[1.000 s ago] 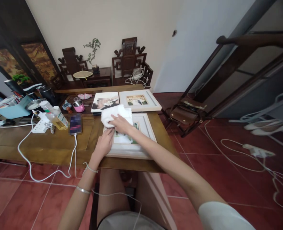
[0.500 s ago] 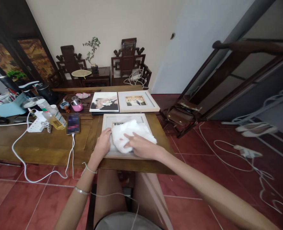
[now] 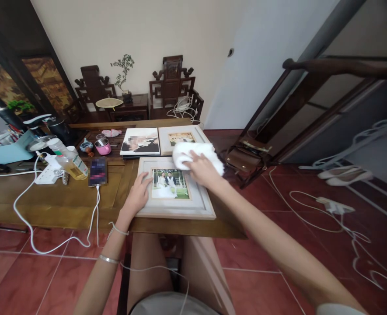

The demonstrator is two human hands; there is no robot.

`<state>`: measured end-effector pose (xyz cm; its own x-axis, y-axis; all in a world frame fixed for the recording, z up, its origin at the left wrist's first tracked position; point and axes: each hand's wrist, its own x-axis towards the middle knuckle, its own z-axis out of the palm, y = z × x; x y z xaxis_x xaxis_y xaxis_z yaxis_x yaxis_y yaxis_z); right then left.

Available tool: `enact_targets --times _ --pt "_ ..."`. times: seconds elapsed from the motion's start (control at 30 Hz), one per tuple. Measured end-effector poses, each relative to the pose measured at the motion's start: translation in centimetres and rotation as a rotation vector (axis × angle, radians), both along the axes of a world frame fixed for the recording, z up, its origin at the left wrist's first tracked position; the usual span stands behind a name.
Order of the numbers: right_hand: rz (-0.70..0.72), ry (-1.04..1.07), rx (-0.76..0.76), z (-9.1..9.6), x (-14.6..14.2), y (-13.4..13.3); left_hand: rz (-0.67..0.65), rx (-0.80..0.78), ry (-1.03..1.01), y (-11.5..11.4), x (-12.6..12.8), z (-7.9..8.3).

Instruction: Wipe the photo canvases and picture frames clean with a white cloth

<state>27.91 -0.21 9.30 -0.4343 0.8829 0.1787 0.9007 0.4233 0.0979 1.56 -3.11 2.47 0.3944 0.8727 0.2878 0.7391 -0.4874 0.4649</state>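
A white-framed photo (image 3: 175, 210) lies flat at the near edge of the wooden table (image 3: 65, 199). My left hand (image 3: 138, 194) rests on the frame's left border, fingers spread flat. My right hand (image 3: 203, 169) presses a white cloth (image 3: 188, 152) onto the frame's far right corner. The picture inside the frame shows uncovered. Beyond it lie a second white-framed photo (image 3: 167, 136) and an unframed print (image 3: 140, 141).
A phone (image 3: 97, 171) on a white cable, a power strip (image 3: 47, 174), a yellow bottle (image 3: 69, 162) and a pink cup (image 3: 102, 147) stand left on the table. Carved chairs (image 3: 172, 89) line the wall. A brown bag (image 3: 245, 158) and loose cables (image 3: 334, 205) lie on the red tiles at right.
My right hand swept the white cloth from the frame's far left, down across the picture, then up to the far right corner. My left hand stayed on the left border.
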Motion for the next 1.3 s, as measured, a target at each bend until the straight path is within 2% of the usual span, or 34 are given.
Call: enact_targets --times 0.07,0.13,0.27,0.33,0.47,0.57,0.67,0.77,0.9,0.97,1.03,1.17,1.3 --pt "0.064 -0.021 -0.063 -1.4 -2.4 0.6 0.018 -0.018 0.023 0.0 0.2 0.1" --pt "0.109 -0.035 -0.108 -2.4 -5.0 -0.1 0.029 -0.021 0.027 0.0 0.3 0.2" --pt "0.251 -0.047 -0.181 -2.4 -7.9 -3.9 0.057 -0.008 0.007 0.0 0.4 0.2" --pt "0.324 -0.040 -0.241 -1.4 -7.5 -6.2 0.076 -0.012 0.014 0.0 0.5 0.1" --pt "0.433 0.031 -0.368 0.7 -5.0 -9.9 0.066 -0.029 0.078 0.0 0.5 0.0" --pt "0.387 0.078 -0.400 0.9 -3.2 -10.7 0.054 -0.041 0.133 -0.1 0.5 0.1" --pt "0.257 0.078 -0.313 -0.6 -1.9 -9.1 0.057 -0.055 0.181 -0.1 0.6 0.2" --pt "0.122 0.030 -0.161 -2.1 -0.7 -5.5 0.073 -0.062 0.205 -0.1 0.7 0.2" --pt "-0.027 0.026 0.065 -2.6 0.7 -0.7 0.091 -0.066 0.192 0.0 0.8 0.2" --pt "-0.016 0.017 0.105 -2.6 0.8 0.3 0.091 -0.066 0.184 0.0 0.7 0.1" --pt "0.063 -0.009 0.053 -2.9 0.7 0.2 0.087 -0.065 0.181 0.1 0.8 0.1" --pt "0.216 -0.027 -0.099 -3.0 0.3 -3.4 0.093 -0.065 0.176 -0.1 0.9 0.3" --pt "0.299 0.031 -0.238 -1.1 0.1 -9.3 0.110 -0.076 0.174 -0.4 1.1 0.6"
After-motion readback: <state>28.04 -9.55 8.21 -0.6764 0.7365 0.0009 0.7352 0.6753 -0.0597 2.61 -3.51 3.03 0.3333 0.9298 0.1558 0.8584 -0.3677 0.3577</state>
